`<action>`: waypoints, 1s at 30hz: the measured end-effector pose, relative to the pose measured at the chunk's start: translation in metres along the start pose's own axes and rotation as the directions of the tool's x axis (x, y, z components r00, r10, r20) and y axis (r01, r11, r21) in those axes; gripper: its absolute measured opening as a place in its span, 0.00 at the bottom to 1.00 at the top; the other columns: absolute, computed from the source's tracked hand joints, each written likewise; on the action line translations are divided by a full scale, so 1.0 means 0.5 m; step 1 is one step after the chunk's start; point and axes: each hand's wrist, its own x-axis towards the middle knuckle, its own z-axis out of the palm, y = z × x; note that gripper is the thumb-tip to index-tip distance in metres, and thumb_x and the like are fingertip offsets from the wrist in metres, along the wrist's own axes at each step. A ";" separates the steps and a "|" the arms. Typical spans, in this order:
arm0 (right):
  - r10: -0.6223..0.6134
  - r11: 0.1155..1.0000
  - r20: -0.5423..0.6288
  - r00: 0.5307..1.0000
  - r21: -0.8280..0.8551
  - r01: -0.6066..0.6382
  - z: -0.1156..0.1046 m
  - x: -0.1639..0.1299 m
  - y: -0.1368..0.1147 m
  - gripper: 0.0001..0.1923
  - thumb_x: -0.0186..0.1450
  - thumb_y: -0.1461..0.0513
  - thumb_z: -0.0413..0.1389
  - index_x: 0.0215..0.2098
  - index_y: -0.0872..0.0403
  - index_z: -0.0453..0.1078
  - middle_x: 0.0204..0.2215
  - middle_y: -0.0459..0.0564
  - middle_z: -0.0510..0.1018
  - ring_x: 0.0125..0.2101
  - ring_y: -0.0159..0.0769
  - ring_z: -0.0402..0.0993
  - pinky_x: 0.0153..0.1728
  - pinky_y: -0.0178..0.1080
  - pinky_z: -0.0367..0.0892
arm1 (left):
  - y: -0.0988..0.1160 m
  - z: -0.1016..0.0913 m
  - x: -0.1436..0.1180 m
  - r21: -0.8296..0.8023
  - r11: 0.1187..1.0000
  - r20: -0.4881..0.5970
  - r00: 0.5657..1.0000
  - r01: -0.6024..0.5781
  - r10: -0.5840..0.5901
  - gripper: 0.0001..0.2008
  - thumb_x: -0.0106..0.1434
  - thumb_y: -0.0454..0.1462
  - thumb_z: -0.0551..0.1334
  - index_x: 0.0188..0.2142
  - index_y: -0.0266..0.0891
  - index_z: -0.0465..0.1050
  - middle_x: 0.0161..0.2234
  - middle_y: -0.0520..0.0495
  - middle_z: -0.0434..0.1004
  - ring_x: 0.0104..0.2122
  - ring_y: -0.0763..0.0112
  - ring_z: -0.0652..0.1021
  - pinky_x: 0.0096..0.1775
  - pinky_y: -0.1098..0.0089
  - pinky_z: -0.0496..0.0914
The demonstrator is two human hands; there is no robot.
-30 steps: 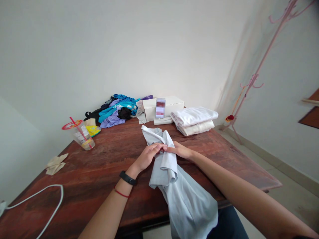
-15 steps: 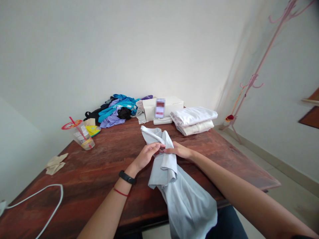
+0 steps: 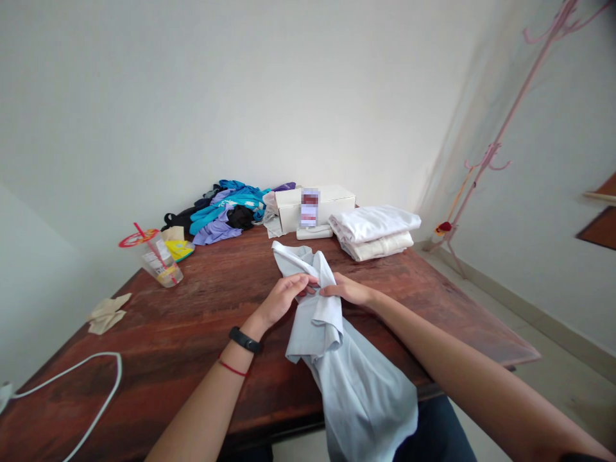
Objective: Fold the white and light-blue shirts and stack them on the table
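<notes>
A pale grey-blue shirt (image 3: 356,372) lies bunched lengthwise on the wooden table (image 3: 216,289), and its lower part hangs over the front edge towards my lap. My left hand (image 3: 287,293) is closed on the cloth from the left, with a black band on that wrist. From the right, my right hand (image 3: 349,289) grips a fold of the same shirt, its thumb on top. Both hands nearly meet at the upper part of the garment; some fingertips are hidden in the folds.
Folded white clothes (image 3: 375,224) are stacked at the back right, beside a white box (image 3: 334,197) with a phone (image 3: 309,208) before it. A heap of coloured clothes (image 3: 226,212), a plastic cup (image 3: 161,260) and a white cable (image 3: 118,378) are on the left.
Almost nothing differs. Both hands keep their hold on the shirt with only a tiny shift of the fingers, and the view has moved slightly.
</notes>
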 end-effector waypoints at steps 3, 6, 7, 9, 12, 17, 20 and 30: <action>0.021 0.999 0.007 1.000 0.027 -0.021 0.000 -0.001 -0.001 0.16 0.55 0.59 0.60 0.40 0.58 0.75 0.32 0.47 0.78 0.28 0.34 0.68 0.31 0.35 0.62 | -0.001 0.000 0.000 -0.033 0.999 -0.014 1.000 0.003 -0.003 0.23 0.69 0.52 0.61 0.53 0.37 0.76 0.45 0.41 0.81 0.43 0.61 0.79 0.47 0.65 0.67; 0.032 0.998 0.025 0.999 0.061 -0.033 0.001 -0.003 -0.003 0.18 0.54 0.59 0.59 0.42 0.59 0.74 0.33 0.48 0.78 0.30 0.35 0.69 0.32 0.35 0.62 | -0.003 -0.001 0.000 -0.058 0.998 -0.018 1.000 -0.003 0.002 0.25 0.69 0.51 0.62 0.58 0.38 0.71 0.46 0.41 0.80 0.42 0.63 0.79 0.45 0.66 0.67; 0.036 0.997 0.027 0.999 0.069 -0.038 0.001 -0.003 -0.003 0.18 0.54 0.59 0.59 0.42 0.59 0.74 0.33 0.48 0.78 0.30 0.35 0.70 0.32 0.35 0.62 | -0.004 -0.002 0.001 -0.056 0.998 -0.019 1.000 -0.003 0.002 0.26 0.69 0.51 0.62 0.59 0.38 0.71 0.47 0.41 0.80 0.42 0.63 0.79 0.45 0.66 0.67; 0.042 0.995 0.026 0.999 0.088 -0.044 0.001 -0.004 -0.002 0.19 0.54 0.60 0.58 0.43 0.59 0.74 0.35 0.49 0.79 0.31 0.36 0.70 0.33 0.36 0.63 | -0.005 -0.003 0.001 -0.043 0.999 -0.021 1.000 0.001 -0.001 0.25 0.70 0.51 0.61 0.58 0.38 0.72 0.47 0.41 0.80 0.42 0.63 0.79 0.45 0.66 0.67; 0.041 0.993 0.016 0.999 0.110 -0.042 0.001 -0.005 -0.003 0.20 0.54 0.60 0.59 0.45 0.58 0.74 0.35 0.49 0.80 0.31 0.37 0.71 0.33 0.36 0.63 | -0.006 -0.003 0.002 -0.023 1.000 -0.020 1.000 0.004 -0.004 0.24 0.70 0.52 0.60 0.57 0.38 0.75 0.47 0.42 0.80 0.43 0.62 0.79 0.45 0.67 0.67; 0.034 0.994 0.003 0.999 0.105 -0.034 0.008 -0.008 -0.010 0.23 0.64 0.48 0.58 0.41 0.59 0.77 0.34 0.51 0.81 0.32 0.37 0.72 0.37 0.38 0.65 | -0.003 -0.003 0.001 0.006 1.000 -0.036 0.999 0.008 -0.008 0.25 0.70 0.52 0.60 0.55 0.38 0.77 0.43 0.42 0.82 0.43 0.60 0.79 0.45 0.66 0.67; 0.043 0.989 -0.035 0.998 0.140 -0.038 0.014 -0.004 -0.010 0.33 0.66 0.38 0.53 0.40 0.59 0.78 0.35 0.53 0.81 0.33 0.38 0.73 0.40 0.40 0.66 | -0.003 -0.003 0.001 0.034 0.999 -0.039 0.999 0.027 -0.025 0.26 0.70 0.53 0.60 0.55 0.36 0.78 0.41 0.42 0.83 0.43 0.59 0.79 0.46 0.65 0.66; 0.099 0.978 -0.094 0.991 0.191 -0.080 0.018 0.003 -0.005 0.35 0.61 0.35 0.56 0.35 0.59 0.77 0.31 0.53 0.81 0.29 0.37 0.71 0.35 0.40 0.65 | -0.005 -0.001 0.001 0.044 0.998 -0.081 0.996 0.040 -0.036 0.27 0.68 0.54 0.62 0.53 0.34 0.80 0.39 0.40 0.84 0.41 0.58 0.79 0.45 0.64 0.67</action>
